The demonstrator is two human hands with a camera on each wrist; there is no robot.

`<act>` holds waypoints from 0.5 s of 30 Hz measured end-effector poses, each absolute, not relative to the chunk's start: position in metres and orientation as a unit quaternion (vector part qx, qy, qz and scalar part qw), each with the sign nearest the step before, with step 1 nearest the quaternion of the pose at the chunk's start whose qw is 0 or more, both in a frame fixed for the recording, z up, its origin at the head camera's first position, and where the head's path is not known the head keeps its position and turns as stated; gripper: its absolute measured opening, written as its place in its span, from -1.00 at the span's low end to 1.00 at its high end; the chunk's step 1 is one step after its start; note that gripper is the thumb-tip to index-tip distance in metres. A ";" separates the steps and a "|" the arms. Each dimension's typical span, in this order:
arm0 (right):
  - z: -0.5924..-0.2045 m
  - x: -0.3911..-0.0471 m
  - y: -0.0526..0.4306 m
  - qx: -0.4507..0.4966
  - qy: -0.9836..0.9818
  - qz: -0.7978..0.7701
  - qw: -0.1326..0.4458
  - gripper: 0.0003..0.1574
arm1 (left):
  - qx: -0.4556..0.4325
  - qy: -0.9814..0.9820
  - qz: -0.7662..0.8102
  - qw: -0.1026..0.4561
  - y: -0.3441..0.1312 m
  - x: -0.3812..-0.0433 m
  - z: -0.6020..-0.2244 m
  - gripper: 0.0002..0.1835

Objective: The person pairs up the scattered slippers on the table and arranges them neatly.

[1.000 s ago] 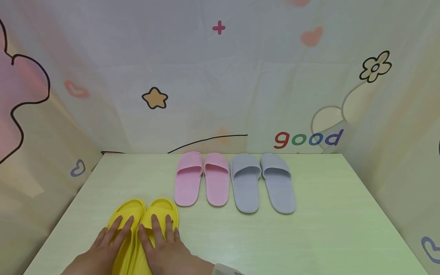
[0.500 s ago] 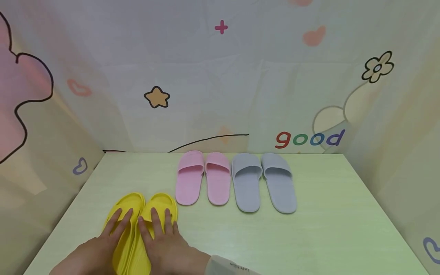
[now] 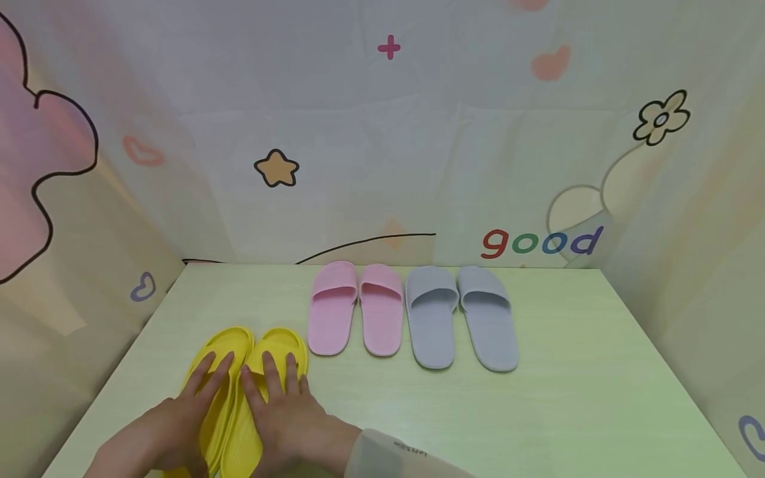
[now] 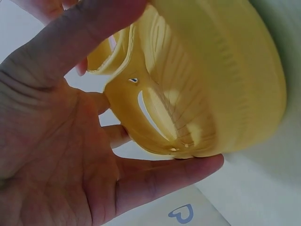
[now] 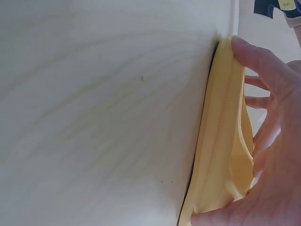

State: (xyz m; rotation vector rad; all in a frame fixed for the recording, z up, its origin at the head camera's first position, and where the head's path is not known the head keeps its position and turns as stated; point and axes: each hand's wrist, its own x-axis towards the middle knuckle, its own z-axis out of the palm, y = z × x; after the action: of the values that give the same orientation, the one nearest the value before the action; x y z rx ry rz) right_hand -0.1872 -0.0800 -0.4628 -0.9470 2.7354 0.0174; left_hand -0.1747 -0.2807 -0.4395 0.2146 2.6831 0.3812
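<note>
Two yellow slippers stand side by side at the table's front left: a left one [image 3: 229, 340] and a right one [image 3: 281, 338]. Spread over the left slipper is my left hand [image 3: 179, 418], its straight fingers reaching to the strap. In the left wrist view the thumb lies near the rim and the little finger against the side of the yellow slipper [image 4: 244, 94]. My right hand [image 3: 283, 411] spans the right slipper with fingers extended over its strap. In the right wrist view the thumb touches one end of that slipper [image 5: 214, 132]. Both hands cover part of the footbeds.
Beyond the yellow pair, two pink slippers [image 3: 333, 322] [image 3: 381, 325] sit near the table's back edge. Two grey slippers [image 3: 432, 332] [image 3: 491, 332] are to their right. A printed curtain [image 3: 335, 133] encloses the back and sides of the table [image 3: 568, 398].
Both hands and the yellow slippers have slid forward, away from the body, a short way. The whole head view has shifted slightly. The pink and grey pairs have stayed put.
</note>
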 end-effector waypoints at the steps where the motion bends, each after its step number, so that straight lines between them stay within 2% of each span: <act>1: -0.463 -0.188 -0.080 -0.323 0.938 0.005 0.121 0.90 | 0.075 0.964 0.138 0.213 -0.281 -0.176 -0.439 0.83; 15: -0.461 -0.203 -0.086 -0.315 0.939 -0.007 0.135 0.94 | 0.065 0.960 0.147 0.228 -0.286 -0.195 -0.434 0.79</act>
State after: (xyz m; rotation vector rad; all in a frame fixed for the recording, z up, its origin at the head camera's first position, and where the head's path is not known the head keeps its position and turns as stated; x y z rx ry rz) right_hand -0.2027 -0.0865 -0.4612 -0.9119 2.7211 -0.0193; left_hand -0.1946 -0.2861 -0.4339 0.1778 2.6448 0.4035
